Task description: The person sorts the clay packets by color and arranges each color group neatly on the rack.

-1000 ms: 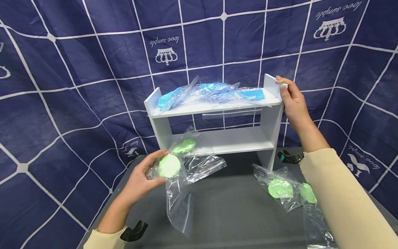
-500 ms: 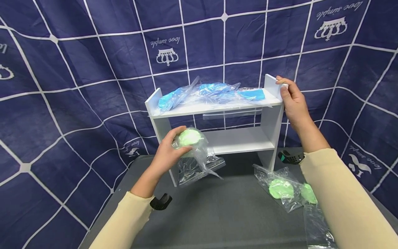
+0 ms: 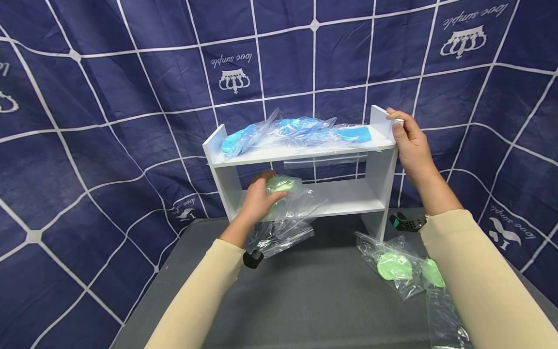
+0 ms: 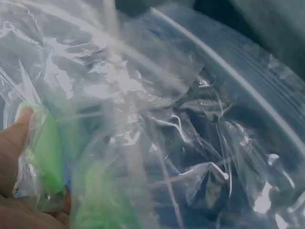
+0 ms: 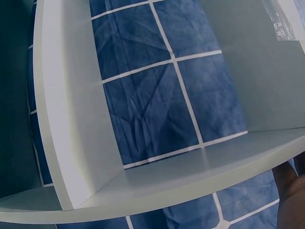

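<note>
White shelf (image 3: 378, 182) = landmark. Its top board's front edge (image 3: 261, 157) runs between two raised end panels; below it, an opening down to the lower board (image 3: 348, 198). Lower board's surface shows from the plastic at the shelf's left part over to the right side panel, so room there is sideways, right of the bags. Left side panel stands just beside the left hand (image 3: 258, 198); top board is above that hand.

Left hand is inside the shelf's left half, front side, thumb and fingers pinching a green bag (image 3: 282, 185), clear plastic with a green lump. Can't tell if it touches the lower board. Second green lump (image 4: 102, 200) shows blurred through plastic near it in the left wrist view; clear plastic (image 3: 283, 242) hangs over the shelf's lower front edge.

Right hand (image 3: 411, 143) grips the shelf's right end panel at the top, thumb nearer the front, well apart from the green bag.

Blue packets (image 3: 301, 125) lie on the shelf's top board. Two bagged green discs (image 3: 394, 266) lie on the dark table (image 3: 305, 300), front-right of the shelf. Navy cloth (image 3: 340, 48) hangs behind it.
</note>
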A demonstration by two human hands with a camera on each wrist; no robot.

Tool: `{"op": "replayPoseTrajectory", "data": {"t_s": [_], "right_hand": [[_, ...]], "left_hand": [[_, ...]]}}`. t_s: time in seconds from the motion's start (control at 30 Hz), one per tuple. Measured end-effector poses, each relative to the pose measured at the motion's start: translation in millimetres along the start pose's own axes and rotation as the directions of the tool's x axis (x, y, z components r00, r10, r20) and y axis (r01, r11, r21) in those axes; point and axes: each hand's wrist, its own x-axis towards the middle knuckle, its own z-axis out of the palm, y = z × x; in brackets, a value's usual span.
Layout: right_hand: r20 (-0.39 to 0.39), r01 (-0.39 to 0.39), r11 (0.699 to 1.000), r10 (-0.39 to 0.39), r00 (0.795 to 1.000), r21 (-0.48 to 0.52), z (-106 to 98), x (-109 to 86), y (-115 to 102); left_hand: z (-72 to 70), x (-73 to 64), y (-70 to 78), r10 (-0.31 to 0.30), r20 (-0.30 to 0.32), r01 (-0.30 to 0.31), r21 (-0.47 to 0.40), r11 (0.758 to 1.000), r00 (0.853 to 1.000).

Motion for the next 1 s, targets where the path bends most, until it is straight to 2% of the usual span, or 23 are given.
{"op": "replayPoseTrajectory", "data": {"t_s": [0.2,0.33,0.53,0.73,1.0], "right_hand": [[-0.012,-0.003,1.000,0.003,1.000,0.010,-1,-1.0,-1],[-0.009,-0.012,1.000,0.012,1.000,0.004,-1,-0.2,-1],[-0.006,-0.020,1.000,0.020,1.000,0.001,0,1.1,-2],[-0.009,-0.022,1.000,0.022,1.000,0.002,0,0.9,-1],[-0.005,-0.021,1.000,0.021,1.000,0.003,-1,1.2,1]], "left_hand": [[7.9,9.4,-3.5,-0.014,0.039,0.010,0.106,0.994,0.999],[8.2,8.1,-7.0,-0.007,0.024,0.004,0.140,0.990,1.000],[2.6,2.5,-12.8,-0.015,-0.005,0.016,0.090,0.996,1.000],[-5.8,-10.0,-16.0,-0.027,-0.027,0.029,0.069,0.997,0.999],[-24.6,-31.7,-19.7,0.013,-0.082,-0.011,0.028,1.000,0.997]]}}
